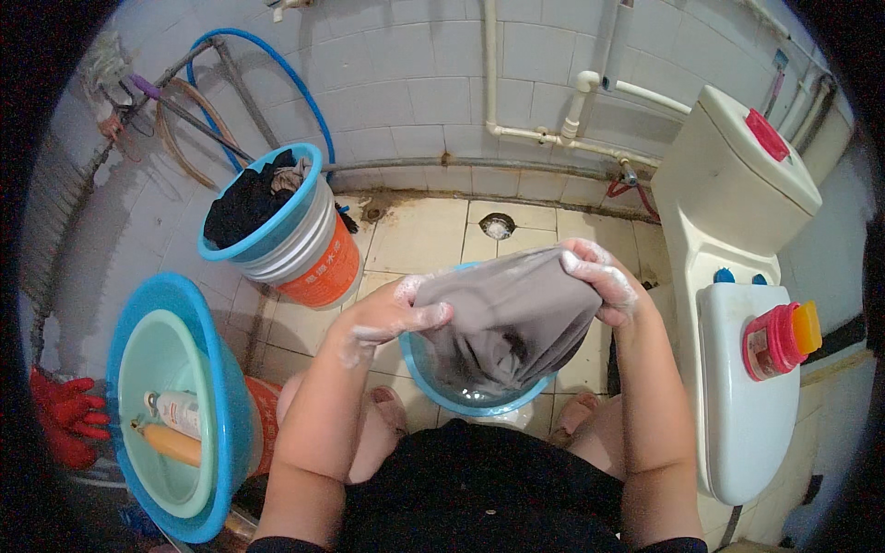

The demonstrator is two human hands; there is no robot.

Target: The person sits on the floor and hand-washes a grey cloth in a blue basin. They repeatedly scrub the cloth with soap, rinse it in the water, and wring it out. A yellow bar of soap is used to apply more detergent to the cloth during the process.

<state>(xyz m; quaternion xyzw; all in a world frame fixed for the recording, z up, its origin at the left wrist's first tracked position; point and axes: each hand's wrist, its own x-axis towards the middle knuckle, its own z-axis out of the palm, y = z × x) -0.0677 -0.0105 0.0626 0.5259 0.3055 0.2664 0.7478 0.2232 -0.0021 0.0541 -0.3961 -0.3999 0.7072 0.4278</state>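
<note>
A wet grey cloth (516, 309), perhaps a garment, is stretched between my two hands and sags in the middle. My left hand (392, 315) is closed on its left edge, thumb on top. At the upper right corner my right hand (607, 281) grips it, thumb and fingers pinched over the fabric. White suds coat both hands. Directly below, a blue basin (479, 407) stands on the floor between my feet, mostly hidden by the cloth. Some foamy water shows near its front edge.
A blue basin with dark clothes (241, 210) tops a white bucket (323, 272) at the far left. Nearer, a pale green basin (138, 369) holds bottles. Red gloves (69, 419) hang left. Right stands a toilet (751, 415) with a pink jar (772, 343) on its lid. A floor drain (497, 226) lies ahead.
</note>
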